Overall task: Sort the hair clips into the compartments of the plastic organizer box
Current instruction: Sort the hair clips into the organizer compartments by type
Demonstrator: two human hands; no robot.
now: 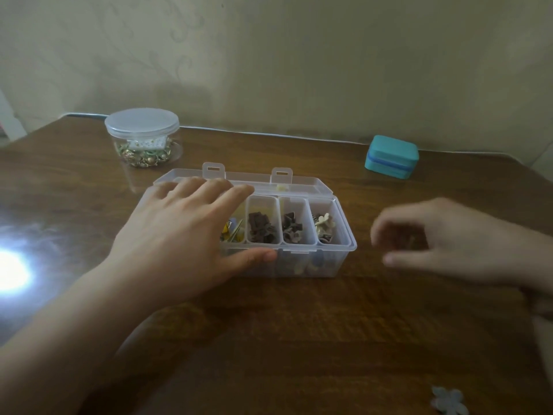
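On the dark brown wooden counter (299, 339), a clear plastic organizer box (341, 256) is sitting with its hinged lid (269, 182) lying open behind it. The left hand (179, 232) is resting over the box's left end, its fingers (209, 190) lying straight and slightly spread across the top while the thumb (254, 256) is pressing against the front wall. 3 removable bins are showing to the right of that hand: dark brown hair clips (261, 227) are filling the 1st, more brown clips (291, 227) the 2nd, and cream flower-shaped clips (323, 224) the 3rd. Yellow clips (229, 233) are peeking out from under the left hand's palm. Pale clips are also showing blurrily through the front wall, in the box's lower level.

The right hand (443, 244) is hovering just right of the box — blurred, its fingers loosely curled, and whether they are pinching anything cannot be told. A pale blue flower-shaped clip (449, 402) is lying alone near the counter's front right edge. A round clear jar with a lid (142, 136) — gold trinkets inside — is standing at the back left, and a teal rounded case (392, 157) is sitting at the back right.
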